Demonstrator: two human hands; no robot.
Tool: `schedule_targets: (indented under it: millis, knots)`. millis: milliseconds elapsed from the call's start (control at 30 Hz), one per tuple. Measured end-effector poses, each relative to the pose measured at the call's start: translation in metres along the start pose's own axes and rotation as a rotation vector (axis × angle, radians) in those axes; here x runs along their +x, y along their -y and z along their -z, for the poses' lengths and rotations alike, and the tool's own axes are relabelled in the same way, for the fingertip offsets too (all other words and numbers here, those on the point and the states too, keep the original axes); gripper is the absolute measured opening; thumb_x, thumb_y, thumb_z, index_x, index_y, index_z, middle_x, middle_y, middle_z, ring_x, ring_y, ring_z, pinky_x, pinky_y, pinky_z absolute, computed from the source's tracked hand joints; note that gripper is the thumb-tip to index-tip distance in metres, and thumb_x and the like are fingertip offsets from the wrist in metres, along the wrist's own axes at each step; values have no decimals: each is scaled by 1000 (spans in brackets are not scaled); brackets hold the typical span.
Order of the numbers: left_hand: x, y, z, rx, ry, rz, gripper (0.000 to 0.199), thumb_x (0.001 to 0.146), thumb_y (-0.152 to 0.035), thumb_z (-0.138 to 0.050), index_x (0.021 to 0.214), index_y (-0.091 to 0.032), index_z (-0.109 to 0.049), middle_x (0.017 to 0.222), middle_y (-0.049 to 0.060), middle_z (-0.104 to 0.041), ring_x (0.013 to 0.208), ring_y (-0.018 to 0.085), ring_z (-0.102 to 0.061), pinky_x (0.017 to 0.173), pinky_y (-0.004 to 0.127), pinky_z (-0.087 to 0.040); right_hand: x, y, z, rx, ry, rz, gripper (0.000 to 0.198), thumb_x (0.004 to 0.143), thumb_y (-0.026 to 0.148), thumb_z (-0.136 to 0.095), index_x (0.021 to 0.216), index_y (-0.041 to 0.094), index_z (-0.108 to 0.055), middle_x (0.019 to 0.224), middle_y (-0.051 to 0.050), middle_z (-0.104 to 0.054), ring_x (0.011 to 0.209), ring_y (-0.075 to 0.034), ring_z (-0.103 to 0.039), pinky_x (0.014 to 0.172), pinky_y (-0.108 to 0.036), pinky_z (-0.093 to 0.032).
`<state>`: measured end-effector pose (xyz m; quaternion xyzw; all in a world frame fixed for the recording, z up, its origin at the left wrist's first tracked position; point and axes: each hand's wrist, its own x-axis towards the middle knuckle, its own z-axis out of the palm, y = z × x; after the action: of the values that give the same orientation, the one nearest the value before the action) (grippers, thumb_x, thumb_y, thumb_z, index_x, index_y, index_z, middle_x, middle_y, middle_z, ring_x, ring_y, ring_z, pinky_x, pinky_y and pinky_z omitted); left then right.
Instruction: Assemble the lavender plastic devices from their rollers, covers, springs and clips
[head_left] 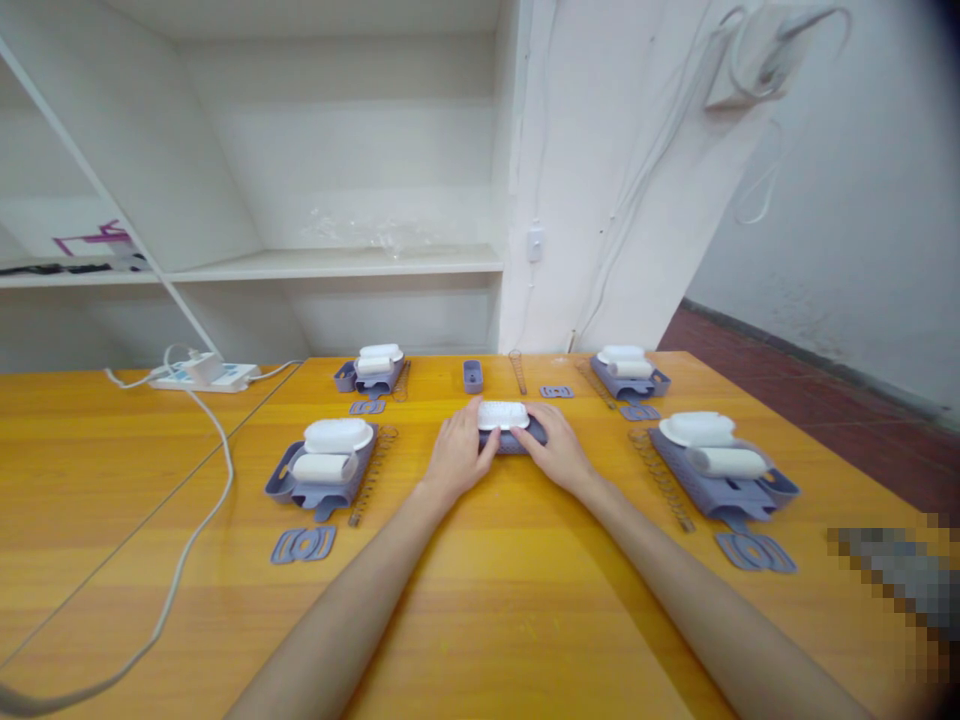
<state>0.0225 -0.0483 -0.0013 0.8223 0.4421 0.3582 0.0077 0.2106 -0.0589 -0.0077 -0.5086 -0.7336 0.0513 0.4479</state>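
Note:
In the middle of the table, a white oval plastic piece (503, 415) with small holes in its top sits on a grey-purple plastic base (513, 443). My left hand (459, 450) grips the left end of the white piece, thumb at its front edge. From the right, my right hand (558, 448) closes on the same piece, its thumb also in front and its palm beside the base. Part of the base is hidden by my fingers. Beyond my hands lie a small grey-purple cup (472, 377), a metal spring (519, 372) and a flat grey-purple plate with cutouts (556, 392).
Similar part sets surround my hands: near left with a white roller (324, 468), near right with another roller (727, 462), and two behind. Springs (373, 478) lie beside them. A power strip (206, 376) stands back left, its white cable (217, 500) crossing the table. Shelves (337, 262) rise behind.

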Motion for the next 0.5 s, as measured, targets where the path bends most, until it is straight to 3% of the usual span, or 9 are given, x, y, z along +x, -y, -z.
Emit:
schedule_targets:
  millis: [500]
  knots:
    - [0,-3,2,77,-28,36,51,87,-38,-43,131,-18,-30,114,14,-56,108,28,-53,90,43,-40,-1,-1,-3,-18,-24,12,38,81,38,-56,115,20,-56,113,-10,-61,109,-25,-52,96,-45,-40]
